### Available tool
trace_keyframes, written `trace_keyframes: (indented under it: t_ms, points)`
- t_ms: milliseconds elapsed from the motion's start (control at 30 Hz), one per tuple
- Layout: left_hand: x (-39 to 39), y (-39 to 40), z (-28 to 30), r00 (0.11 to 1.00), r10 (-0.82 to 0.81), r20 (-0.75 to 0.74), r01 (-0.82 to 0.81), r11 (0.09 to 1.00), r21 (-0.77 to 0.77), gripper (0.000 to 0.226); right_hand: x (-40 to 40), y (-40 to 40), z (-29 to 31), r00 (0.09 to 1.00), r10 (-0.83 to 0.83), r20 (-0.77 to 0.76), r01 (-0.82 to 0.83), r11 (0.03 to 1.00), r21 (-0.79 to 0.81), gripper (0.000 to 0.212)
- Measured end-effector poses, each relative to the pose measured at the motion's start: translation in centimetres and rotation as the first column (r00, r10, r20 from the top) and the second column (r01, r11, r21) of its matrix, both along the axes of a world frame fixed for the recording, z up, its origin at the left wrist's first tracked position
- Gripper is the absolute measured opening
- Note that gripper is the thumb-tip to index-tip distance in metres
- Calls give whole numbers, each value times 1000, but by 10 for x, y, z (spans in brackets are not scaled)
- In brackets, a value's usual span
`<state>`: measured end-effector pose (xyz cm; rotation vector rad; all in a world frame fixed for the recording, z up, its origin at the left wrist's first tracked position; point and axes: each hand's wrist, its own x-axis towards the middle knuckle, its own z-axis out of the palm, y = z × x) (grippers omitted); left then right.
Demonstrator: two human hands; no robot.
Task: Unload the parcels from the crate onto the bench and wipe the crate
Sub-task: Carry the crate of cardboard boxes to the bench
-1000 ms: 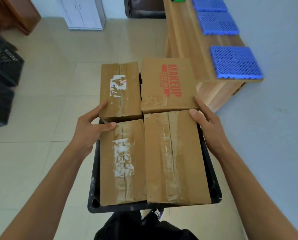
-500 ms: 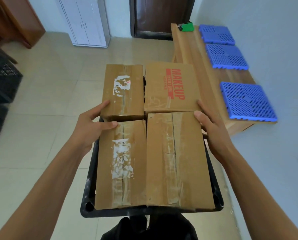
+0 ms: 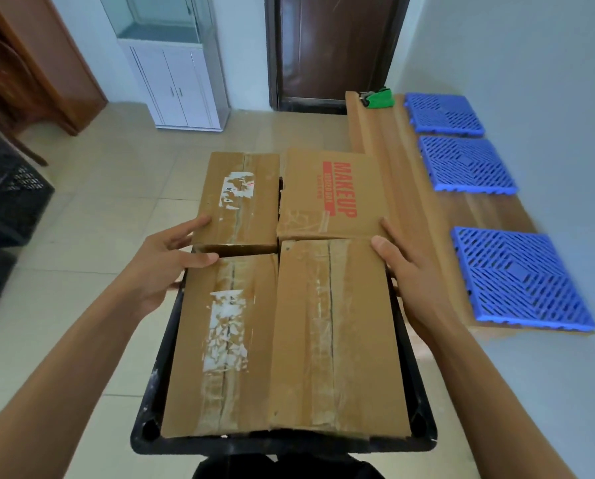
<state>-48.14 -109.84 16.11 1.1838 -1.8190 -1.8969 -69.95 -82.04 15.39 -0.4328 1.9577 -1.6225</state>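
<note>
Four taped cardboard parcels (image 3: 337, 333) fill a black plastic crate (image 3: 282, 444); left hand (image 3: 164, 267) and right hand (image 3: 410, 281) grip its rim, fingers curled.

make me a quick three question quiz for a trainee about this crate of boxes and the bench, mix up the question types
1. True or false: all four cardboard boxes are already out of the black crate.
2. Multiple choice: what word is printed in red on the far right box? A) FRAGILE B) MAKEUP C) GLASS
3. Fill the gap: ___ blue plastic grids lie on the wooden bench.

Key
1. False. The boxes sit in the crate, with the left hand and right hand at its sides.
2. B.
3. Three.
</note>
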Motion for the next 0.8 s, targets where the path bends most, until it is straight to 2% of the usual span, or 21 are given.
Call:
trace_keyframes:
  t_ms: [133, 433, 633, 800]
  points:
    - [-44, -18, 6, 1000, 10, 0, -10, 1000, -18, 61, -48, -27, 8, 1000, 12, -8, -12, 1000, 0, 68]
    - [-155, -87, 18, 998, -64, 8, 64, 998, 19, 37, -149, -88, 27, 999, -54, -3, 54, 999, 6, 74]
    - [-240, -149, 14, 991, -135, -4, 135, 990, 49, 35, -213, -131, 33, 984, -176, 29, 176, 984, 0, 72]
    - [-314, -185, 24, 972, -235, -4, 235, 972, 10, 37, -261, -150, 38, 960, -269, 81, 273, 961, -40, 75]
